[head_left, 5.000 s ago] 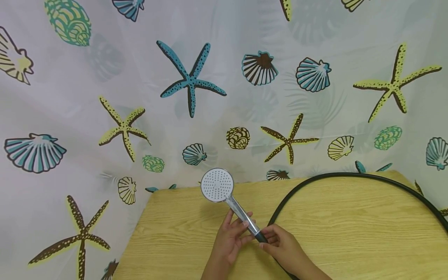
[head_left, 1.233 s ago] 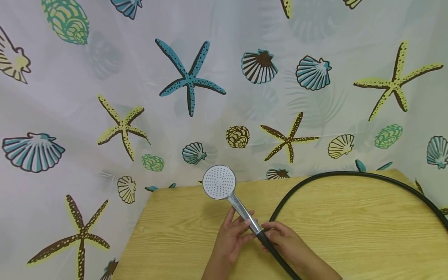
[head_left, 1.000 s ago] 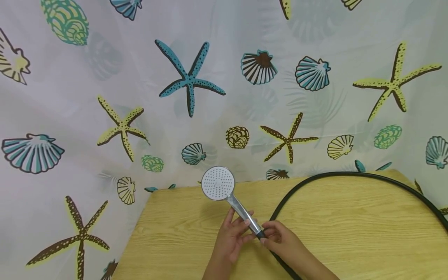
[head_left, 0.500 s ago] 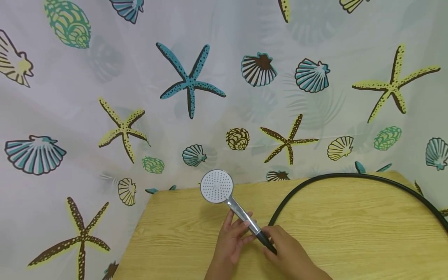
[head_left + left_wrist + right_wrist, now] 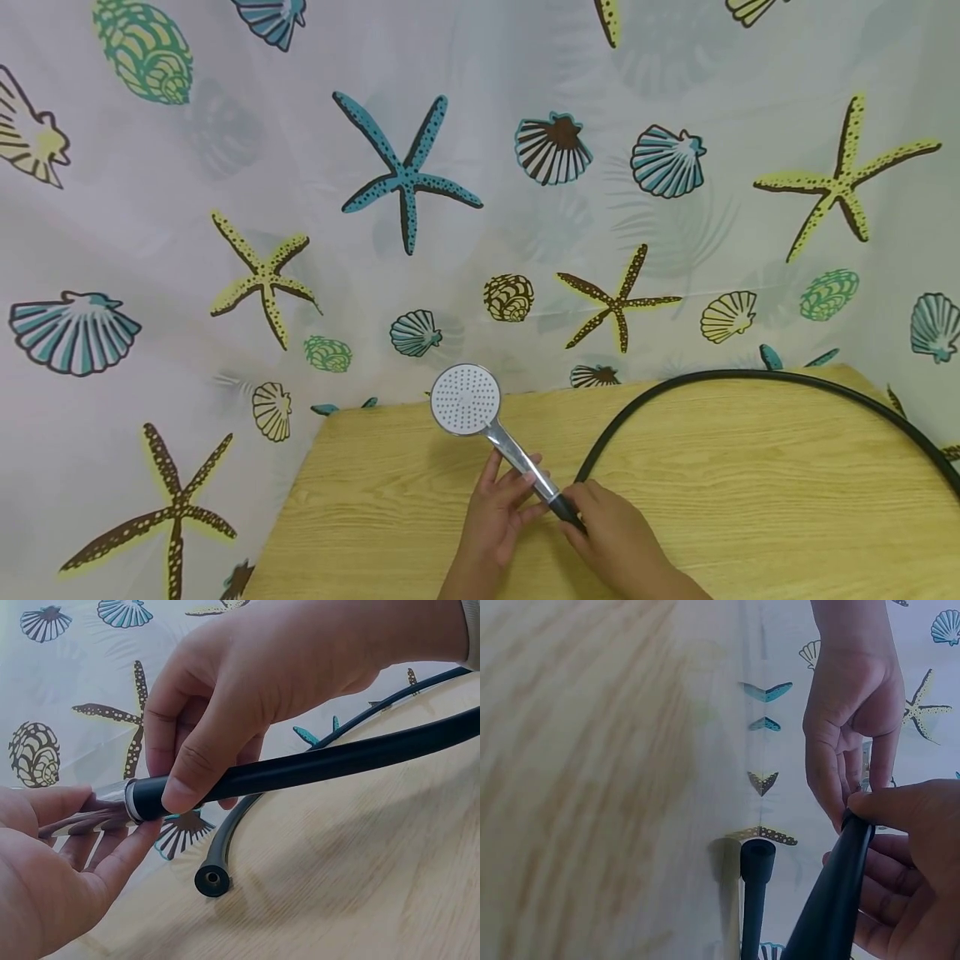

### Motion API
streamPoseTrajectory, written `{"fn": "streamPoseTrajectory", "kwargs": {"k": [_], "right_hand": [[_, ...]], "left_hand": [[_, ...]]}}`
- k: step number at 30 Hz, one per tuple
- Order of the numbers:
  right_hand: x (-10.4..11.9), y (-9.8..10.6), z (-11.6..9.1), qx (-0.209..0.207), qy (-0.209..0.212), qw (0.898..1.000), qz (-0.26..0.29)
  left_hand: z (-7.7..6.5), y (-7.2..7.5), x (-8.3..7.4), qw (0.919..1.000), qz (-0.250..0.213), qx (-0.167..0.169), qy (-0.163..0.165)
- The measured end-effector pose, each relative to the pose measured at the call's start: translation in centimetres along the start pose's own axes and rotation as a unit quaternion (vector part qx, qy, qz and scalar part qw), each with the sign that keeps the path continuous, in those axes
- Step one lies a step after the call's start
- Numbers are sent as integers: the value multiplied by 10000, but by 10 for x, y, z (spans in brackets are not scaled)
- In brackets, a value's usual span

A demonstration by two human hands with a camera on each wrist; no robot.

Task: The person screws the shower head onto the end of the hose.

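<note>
A hand shower [image 5: 465, 400] with a round white spray face and chrome handle is tilted up over the table. My left hand [image 5: 487, 521] holds the chrome handle between thumb and fingers. At the handle's lower end a black hose [image 5: 337, 761] meets the chrome, a pale ring showing at the joint. My right hand [image 5: 618, 533] pinches the hose's end just below that joint, thumb on top in the left wrist view. From the head, this hand hides the stretch of hose below it. The hose's other end [image 5: 212, 879], with a hole in it, is by the table surface.
The hose loops across the right side of the wooden table [image 5: 375, 500] and leaves the view at right. A white curtain [image 5: 450, 292] printed with starfish and shells hangs behind and along both sides of the table.
My right hand has shifted between grips at the hose joint: its fingers were behind the hose about a second ago, and now the hand covers it. The left hand keeps its hold on the handle.
</note>
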State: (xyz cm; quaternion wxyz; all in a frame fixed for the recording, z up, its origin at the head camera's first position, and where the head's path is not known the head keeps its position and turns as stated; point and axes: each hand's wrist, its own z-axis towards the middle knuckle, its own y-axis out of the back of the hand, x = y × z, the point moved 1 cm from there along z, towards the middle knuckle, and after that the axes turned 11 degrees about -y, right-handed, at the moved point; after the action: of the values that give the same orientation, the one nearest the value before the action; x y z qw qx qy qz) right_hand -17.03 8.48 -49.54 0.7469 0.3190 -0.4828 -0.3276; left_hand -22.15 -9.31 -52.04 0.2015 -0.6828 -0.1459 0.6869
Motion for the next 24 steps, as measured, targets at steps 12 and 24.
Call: {"fn": "streamPoseTrajectory", "kwargs": {"k": [12, 24], "right_hand": [[-2, -2, -1, 101, -185, 9984, 521], [-2, 0, 0, 208, -319, 9965, 739]], "left_hand": [[0, -3, -4, 10000, -43, -41, 64], [1, -4, -6, 9999, 19, -18, 123]]}}
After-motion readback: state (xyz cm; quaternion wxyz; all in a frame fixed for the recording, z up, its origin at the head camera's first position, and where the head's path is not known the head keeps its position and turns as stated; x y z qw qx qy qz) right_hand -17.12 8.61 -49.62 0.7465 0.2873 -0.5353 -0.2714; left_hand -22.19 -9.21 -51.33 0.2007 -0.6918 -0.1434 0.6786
